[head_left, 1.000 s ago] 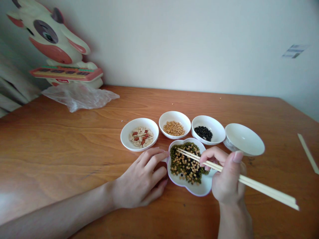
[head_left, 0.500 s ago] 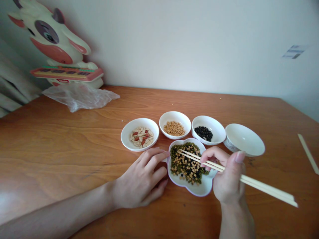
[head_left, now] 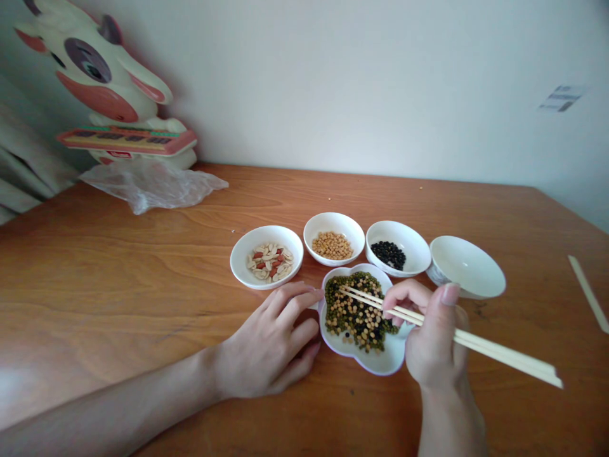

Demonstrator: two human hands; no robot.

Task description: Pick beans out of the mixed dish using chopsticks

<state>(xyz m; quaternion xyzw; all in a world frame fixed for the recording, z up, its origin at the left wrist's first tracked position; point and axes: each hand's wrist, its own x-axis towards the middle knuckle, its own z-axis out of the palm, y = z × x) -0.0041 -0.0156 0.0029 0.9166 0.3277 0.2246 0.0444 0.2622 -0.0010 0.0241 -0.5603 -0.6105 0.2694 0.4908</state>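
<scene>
A white flower-shaped dish (head_left: 391,363) with a lilac rim holds mixed green, black and yellow beans (head_left: 361,311). At its left side, the fingertips of my left hand (head_left: 278,343) grip the small tab on the rim; the thumb is partly hidden. My right hand (head_left: 432,343) is closed around a pair of pale wooden chopsticks (head_left: 509,360). Their thin tips are close together, down among the beans in the upper left of the dish. Whether a bean is caught between them cannot be made out.
Behind the dish stand bowls of peanuts (head_left: 238,270), yellow soybeans (head_left: 310,251) and black beans (head_left: 421,251), plus an empty white bowl (head_left: 469,266). A loose pale stick (head_left: 589,293) lies far right. A plastic bag (head_left: 157,187) and cow-shaped toy keyboard (head_left: 128,139) stand back left.
My right hand has tilted slightly, and the chopsticks' rear ends have shifted a little left and up. Their tips stay among the beans. My left hand and the dish have not moved.
</scene>
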